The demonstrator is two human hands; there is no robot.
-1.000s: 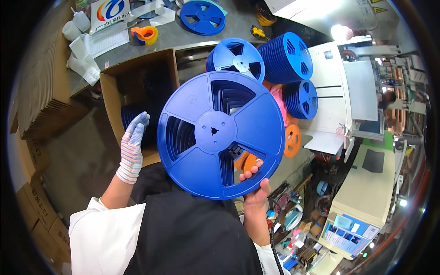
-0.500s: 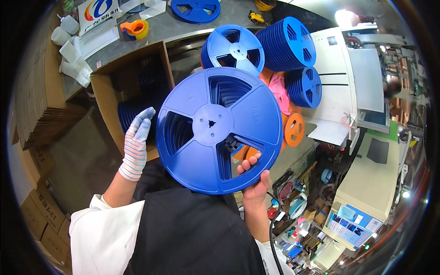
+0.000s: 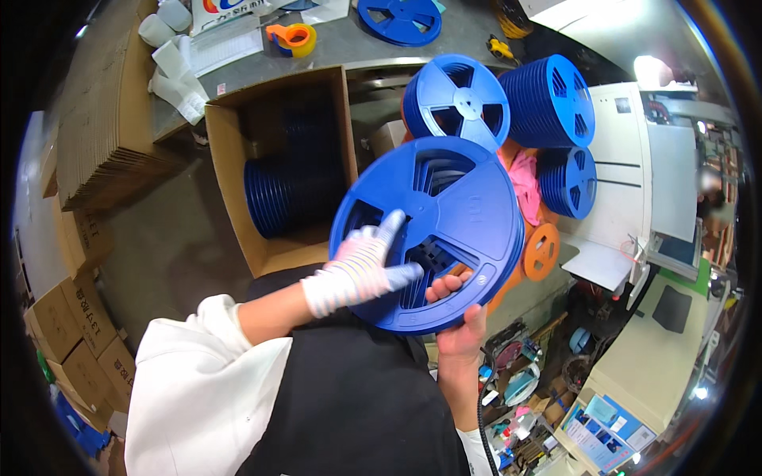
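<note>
A stack of blue plastic reels [image 3: 476, 210] is held up in front of my body, its spoked face tilted toward me. My right hand [image 3: 459, 321], bare, grips the stack at its lower right, with fingertips showing through a cutout and the thumb outside the rim. Across the left part of the top reel lies my left hand [image 3: 357, 266], in a striped glove, thumb and fingers spread; whether it presses on the face I cannot tell. To the left stands an open cardboard box [image 3: 226, 159] with more dark blue reels [image 3: 274, 198] inside.
Beyond the held stack are blue reel stacks [image 3: 548, 103], a pink cloth [image 3: 525, 189] and an orange reel [image 3: 541, 252]. A grey table [image 3: 341, 47] bears a tape roll [image 3: 295, 40] and a loose blue reel [image 3: 399, 20]. Flattened cartons [image 3: 115, 119] stand at left.
My left hand has swung right, from beside the reels to over the top reel's face. The held stack has tilted, and the whole view has shifted.
</note>
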